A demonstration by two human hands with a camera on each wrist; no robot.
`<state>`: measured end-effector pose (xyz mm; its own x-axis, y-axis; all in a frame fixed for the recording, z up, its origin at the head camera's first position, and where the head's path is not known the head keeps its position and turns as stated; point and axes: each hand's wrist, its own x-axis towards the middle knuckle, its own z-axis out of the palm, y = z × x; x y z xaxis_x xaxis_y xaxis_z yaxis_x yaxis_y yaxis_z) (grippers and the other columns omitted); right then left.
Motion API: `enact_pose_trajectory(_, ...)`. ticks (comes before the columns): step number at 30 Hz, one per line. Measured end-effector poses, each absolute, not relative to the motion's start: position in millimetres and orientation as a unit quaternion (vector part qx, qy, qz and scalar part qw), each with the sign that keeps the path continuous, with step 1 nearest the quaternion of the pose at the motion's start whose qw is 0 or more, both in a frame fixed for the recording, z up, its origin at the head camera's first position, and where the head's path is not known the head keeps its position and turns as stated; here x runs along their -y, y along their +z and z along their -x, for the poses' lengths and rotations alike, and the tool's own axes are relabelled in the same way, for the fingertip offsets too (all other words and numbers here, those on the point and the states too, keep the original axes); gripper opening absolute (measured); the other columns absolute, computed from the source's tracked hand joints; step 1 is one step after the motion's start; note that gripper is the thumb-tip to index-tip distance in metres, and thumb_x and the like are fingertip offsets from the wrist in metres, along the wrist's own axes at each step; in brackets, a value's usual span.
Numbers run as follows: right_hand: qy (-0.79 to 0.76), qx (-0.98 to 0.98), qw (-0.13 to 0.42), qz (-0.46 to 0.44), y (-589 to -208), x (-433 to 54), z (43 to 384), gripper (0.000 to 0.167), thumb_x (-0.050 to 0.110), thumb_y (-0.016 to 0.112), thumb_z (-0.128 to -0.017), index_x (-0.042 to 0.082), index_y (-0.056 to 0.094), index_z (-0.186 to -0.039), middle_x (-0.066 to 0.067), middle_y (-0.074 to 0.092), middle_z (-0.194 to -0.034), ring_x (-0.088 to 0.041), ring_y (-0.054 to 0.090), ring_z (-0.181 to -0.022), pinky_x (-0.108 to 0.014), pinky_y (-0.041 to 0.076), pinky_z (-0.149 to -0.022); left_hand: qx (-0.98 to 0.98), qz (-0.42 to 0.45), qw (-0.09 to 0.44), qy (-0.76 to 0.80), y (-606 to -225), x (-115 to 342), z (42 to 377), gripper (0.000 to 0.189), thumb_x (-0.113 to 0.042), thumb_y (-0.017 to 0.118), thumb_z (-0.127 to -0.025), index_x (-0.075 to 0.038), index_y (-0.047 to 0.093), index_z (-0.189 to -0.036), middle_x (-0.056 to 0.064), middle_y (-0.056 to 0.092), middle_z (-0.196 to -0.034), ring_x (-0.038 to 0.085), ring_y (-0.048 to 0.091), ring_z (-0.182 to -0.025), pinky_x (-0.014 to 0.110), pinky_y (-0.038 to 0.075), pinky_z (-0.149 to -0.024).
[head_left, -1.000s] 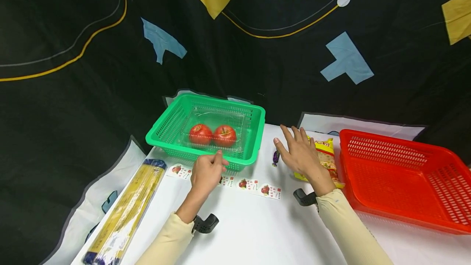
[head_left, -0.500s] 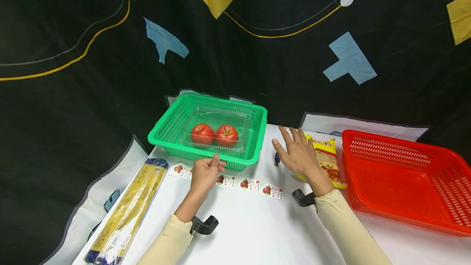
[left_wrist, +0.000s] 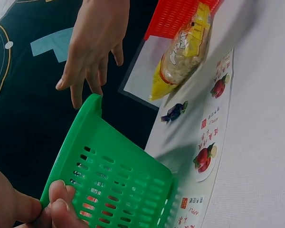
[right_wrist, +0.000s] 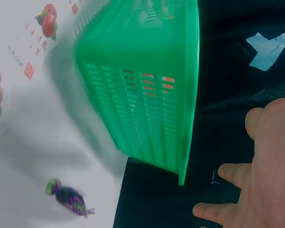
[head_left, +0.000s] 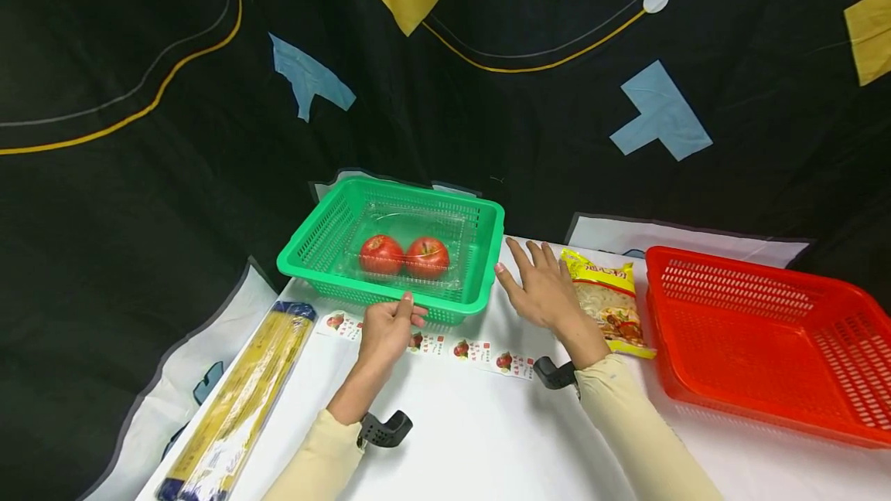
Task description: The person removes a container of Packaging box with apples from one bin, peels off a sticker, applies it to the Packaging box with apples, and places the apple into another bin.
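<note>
A green basket (head_left: 334, 283) stands at the back of the white table. Inside it lies a clear plastic box (head_left: 418, 220) with two red apples (head_left: 427, 257). My left hand (head_left: 386, 335) pinches the basket's front rim between thumb and fingers, as the left wrist view shows. Fingers spread, my right hand (head_left: 546, 288) hovers just right of the basket, apart from its rim and holding nothing. A purple wrapped candy (right_wrist: 72, 198) lies on the table below that hand; in the head view the hand hides it.
Right of my right hand lies a yellow food packet (head_left: 612, 304), beside a red basket (head_left: 759, 354). Printed apple labels (head_left: 511, 362) lie in a row before the green basket. A long packet of yellow sticks (head_left: 237, 400) lies along the left edge. Behind hangs a black cloth (head_left: 487, 130).
My right hand has moved left toward the green basket, covering the candy in the head view. My left hand has settled lower on the front rim. The basket stays in place.
</note>
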<state>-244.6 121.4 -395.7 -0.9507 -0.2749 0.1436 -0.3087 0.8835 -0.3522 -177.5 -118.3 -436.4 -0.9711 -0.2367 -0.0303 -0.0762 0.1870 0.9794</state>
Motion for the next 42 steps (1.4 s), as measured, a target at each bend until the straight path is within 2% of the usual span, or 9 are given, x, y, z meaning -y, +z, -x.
enact_pose_trajectory(3, 0.188, 0.968, 0.045, -0.158, -395.9, -114.9, 246.3, 0.068, 0.058, 0.03, -0.102, 0.017, 0.028, -0.156, -0.021, 0.029, -0.155, -0.044, 0.015, -0.144, -0.068, 0.014, -0.108, 0.765, -0.103, 0.058, -0.633, -436.9, 119.4, 177.5, 0.044, -0.024, 0.047, -0.106, 0.008, 0.074, -0.09, 0.008, 0.065, -0.072, 0.016, 0.052, -0.048, 0.026, 0.043, -0.048)
enact_pose_trajectory(11, 0.2, 0.963, 0.035, -0.18, -393.6, -95.0, 249.1, 0.069, 0.059, 0.031, -0.101, 0.019, 0.027, -0.157, -0.02, 0.027, -0.156, -0.041, 0.014, -0.145, -0.065, 0.016, -0.11, 0.766, -0.104, 0.048, -0.633, -435.2, 120.1, 177.2, 0.043, -0.024, 0.047, -0.106, 0.007, 0.074, -0.091, 0.007, 0.065, -0.073, 0.027, 0.055, -0.051, 0.036, 0.049, -0.051)
enact_pose_trajectory(17, 0.206, 0.959, 0.038, -0.19, -393.2, -81.6, 250.8, 0.068, 0.058, 0.033, -0.101, 0.018, 0.028, -0.157, -0.021, 0.028, -0.155, -0.041, 0.015, -0.145, -0.062, 0.018, -0.111, 0.763, -0.102, 0.045, -0.637, -434.8, 120.3, 177.0, 0.043, -0.023, 0.046, -0.106, 0.007, 0.074, -0.092, 0.007, 0.065, -0.073, 0.02, 0.053, -0.048, 0.034, 0.047, -0.05)
enact_pose_trajectory(23, 0.228, 0.951, 0.032, -0.208, -393.4, -69.9, 253.3, 0.067, 0.054, 0.036, -0.102, 0.015, 0.027, -0.156, -0.022, 0.028, -0.154, -0.04, 0.019, -0.144, -0.055, 0.025, -0.112, 0.765, -0.1, 0.04, -0.635, -434.3, 121.6, 176.4, 0.043, -0.025, 0.047, -0.105, 0.006, 0.074, -0.092, 0.009, 0.066, -0.075, 0.022, 0.055, -0.049, 0.037, 0.047, -0.052)
enact_pose_trajectory(31, 0.257, 0.942, 0.032, -0.214, -391.5, -51.8, 259.8, 0.069, 0.052, 0.037, -0.103, 0.013, 0.023, -0.157, -0.024, 0.028, -0.153, -0.037, 0.028, -0.141, -0.051, 0.03, -0.11, 0.762, -0.1, 0.033, -0.639, -432.7, 122.9, 175.9, 0.042, -0.024, 0.048, -0.105, 0.006, 0.074, -0.093, 0.02, 0.067, -0.083, 0.037, 0.058, -0.057, 0.044, 0.051, -0.057)
enact_pose_trajectory(33, 0.257, 0.943, 0.028, -0.211, -390.9, -48.3, 261.6, 0.07, 0.054, 0.036, -0.103, 0.013, 0.022, -0.157, -0.024, 0.028, -0.153, -0.037, 0.029, -0.14, -0.05, 0.03, -0.11, 0.761, -0.1, 0.033, -0.64, -432.8, 123.1, 176.2, 0.042, -0.024, 0.048, -0.105, 0.006, 0.074, -0.093, 0.019, 0.068, -0.082, 0.035, 0.058, -0.057, 0.043, 0.051, -0.058)
enact_pose_trajectory(39, 0.258, 0.945, 0.025, -0.199, -391.4, -39.9, 266.4, 0.069, 0.054, 0.036, -0.102, 0.014, 0.022, -0.157, -0.024, 0.028, -0.153, -0.038, 0.03, -0.14, -0.051, 0.031, -0.11, 0.762, -0.1, 0.031, -0.639, -433.8, 123.7, 177.4, 0.043, -0.025, 0.048, -0.105, 0.007, 0.074, -0.094, 0.01, 0.067, -0.076, 0.018, 0.055, -0.049, 0.041, 0.052, -0.057)
enact_pose_trajectory(42, 0.258, 0.947, 0.015, -0.192, -391.8, -35.3, 268.3, 0.07, 0.055, 0.037, -0.102, 0.015, 0.022, -0.157, -0.024, 0.027, -0.154, -0.038, 0.029, -0.14, -0.052, 0.03, -0.11, 0.761, -0.097, 0.031, -0.641, -433.9, 124.4, 177.5, 0.043, -0.025, 0.048, -0.105, 0.008, 0.074, -0.093, 0.008, 0.066, -0.075, 0.018, 0.055, -0.05, 0.041, 0.052, -0.057)
